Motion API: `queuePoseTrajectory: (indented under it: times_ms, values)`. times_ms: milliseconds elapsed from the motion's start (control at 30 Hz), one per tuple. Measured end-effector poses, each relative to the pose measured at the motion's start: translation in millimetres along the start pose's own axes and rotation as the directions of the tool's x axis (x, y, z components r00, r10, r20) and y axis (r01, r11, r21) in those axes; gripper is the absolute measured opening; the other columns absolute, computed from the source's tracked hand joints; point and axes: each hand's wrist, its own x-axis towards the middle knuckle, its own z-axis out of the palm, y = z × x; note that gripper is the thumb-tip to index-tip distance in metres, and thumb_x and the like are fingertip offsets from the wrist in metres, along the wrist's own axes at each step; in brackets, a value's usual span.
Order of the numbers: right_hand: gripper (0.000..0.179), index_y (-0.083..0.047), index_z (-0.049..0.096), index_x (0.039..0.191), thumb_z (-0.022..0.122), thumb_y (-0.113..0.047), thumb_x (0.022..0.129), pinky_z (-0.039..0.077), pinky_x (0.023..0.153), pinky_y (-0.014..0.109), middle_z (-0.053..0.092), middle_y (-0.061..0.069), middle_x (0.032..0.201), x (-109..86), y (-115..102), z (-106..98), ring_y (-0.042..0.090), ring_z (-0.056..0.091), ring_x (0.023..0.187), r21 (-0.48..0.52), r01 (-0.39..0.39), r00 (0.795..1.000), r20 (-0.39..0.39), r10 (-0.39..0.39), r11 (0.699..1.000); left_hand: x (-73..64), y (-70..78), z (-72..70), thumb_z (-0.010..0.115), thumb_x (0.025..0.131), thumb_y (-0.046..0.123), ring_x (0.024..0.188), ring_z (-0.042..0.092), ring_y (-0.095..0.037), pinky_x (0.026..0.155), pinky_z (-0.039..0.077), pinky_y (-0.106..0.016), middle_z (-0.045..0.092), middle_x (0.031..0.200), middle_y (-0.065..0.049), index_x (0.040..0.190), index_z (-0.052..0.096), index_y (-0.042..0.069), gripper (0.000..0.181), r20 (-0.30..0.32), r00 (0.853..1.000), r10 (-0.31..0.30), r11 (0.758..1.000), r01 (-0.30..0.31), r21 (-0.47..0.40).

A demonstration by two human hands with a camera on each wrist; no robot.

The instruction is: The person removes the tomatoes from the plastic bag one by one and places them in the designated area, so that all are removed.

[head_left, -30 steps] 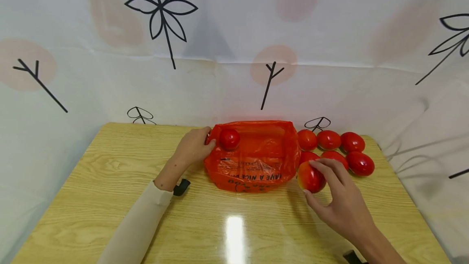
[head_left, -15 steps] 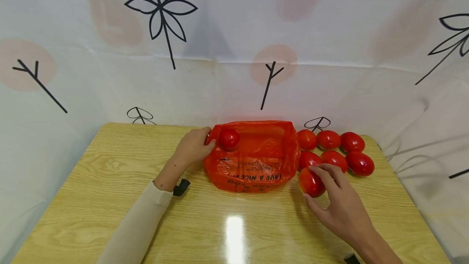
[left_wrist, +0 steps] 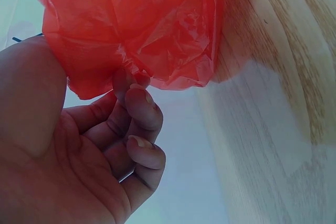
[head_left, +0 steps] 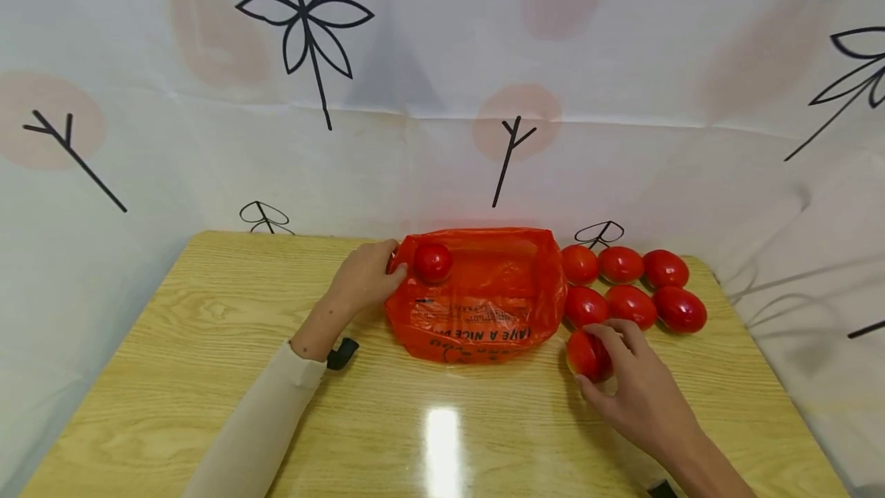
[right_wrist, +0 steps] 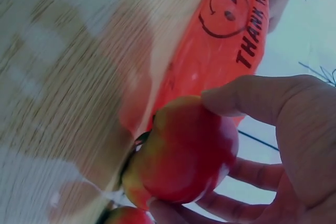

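Observation:
In the head view, an orange-red plastic bag [head_left: 484,298] with printed lettering lies open at the back of the wooden table. One red apple [head_left: 433,263] shows inside its left end. My left hand [head_left: 368,273] grips the bag's left edge; in the left wrist view, curled fingers [left_wrist: 142,106] meet the thin plastic. My right hand [head_left: 643,390] holds a red apple with a yellow patch [right_wrist: 186,153] between thumb and fingers. This apple is just right of the bag, in front of the rows of other apples. Whether it touches the table cannot be told.
Two rows of red apples [head_left: 631,306] stand at the table's back right, close beside the bag. A patterned white cloth [head_left: 442,160] hangs behind the table. The wooden tabletop [head_left: 332,421] extends in front of both hands.
My right hand has moved the apple slightly down and toward the near side, uncovering more of the front row. The left hand and the bag have stayed in place.

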Motion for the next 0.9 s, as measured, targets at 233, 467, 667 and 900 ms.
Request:
queuePoseTrajectory:
  times_ms: [233, 467, 667, 900]
  values:
    - [0.07, -0.003, 0.062, 0.131, 0.095, -0.011, 0.07, 0.06, 0.085, 0.06, 0.054, 0.02, 0.129, -0.7, 2.5, 1.8, 0.04, 0.063, 0.105, -0.009, 0.005, 1.0, 0.0, -0.005, 1.0, 0.0, -0.3, -0.1, 0.063, 0.102, 0.022, 0.065, 0.053, -0.02, 0.057, 0.044, -0.031, 0.058, 0.075, -0.004, 0.111, 0.066, 0.004, 0.02, 0.001, 1.0, 0.001, 1.0, -0.001, 0.002]
    - [0.068, -0.002, 0.062, 0.131, 0.094, -0.011, 0.072, 0.059, 0.087, 0.061, 0.054, 0.022, 0.13, 0.1, 3.8, 3.4, 0.042, 0.063, 0.106, -0.02, -0.025, 0.999, 0.042, 0.026, 0.999, 0.5, -0.5, 0.4, 0.063, 0.102, 0.022, 0.066, 0.053, -0.02, 0.058, 0.045, -0.031, 0.059, 0.076, -0.004, 0.109, 0.065, 0.006, 0.018, 0.001, 1.0, -0.001, 1.0, 0.001, 0.008]
    - [0.069, -0.001, 0.062, 0.13, 0.094, -0.009, 0.071, 0.058, 0.088, 0.062, 0.054, 0.023, 0.129, 0.7, 5.7, 4.1, 0.043, 0.062, 0.108, -0.042, -0.015, 0.999, 0.032, 0.017, 0.999, 0.5, -0.1, 0.9, 0.063, 0.102, 0.022, 0.067, 0.054, -0.021, 0.059, 0.046, -0.032, 0.06, 0.077, -0.004, 0.108, 0.065, 0.006, 0.017, 0.001, 1.0, 0.001, 1.0, -0.001, 0.009]
    - [0.069, -0.001, 0.061, 0.13, 0.093, -0.007, 0.07, 0.057, 0.091, 0.064, 0.054, 0.024, 0.13, 3.2, 7.4, 3.8, 0.044, 0.061, 0.11, -0.052, -0.011, 0.999, 0.032, 0.013, 0.999, 0.0, 0.6, 0.9, 0.062, 0.102, 0.021, 0.067, 0.054, -0.021, 0.059, 0.045, -0.032, 0.058, 0.076, -0.004, 0.106, 0.065, 0.006, 0.016, 0.001, 1.0, 0.006, 1.0, -0.006, 0.014]
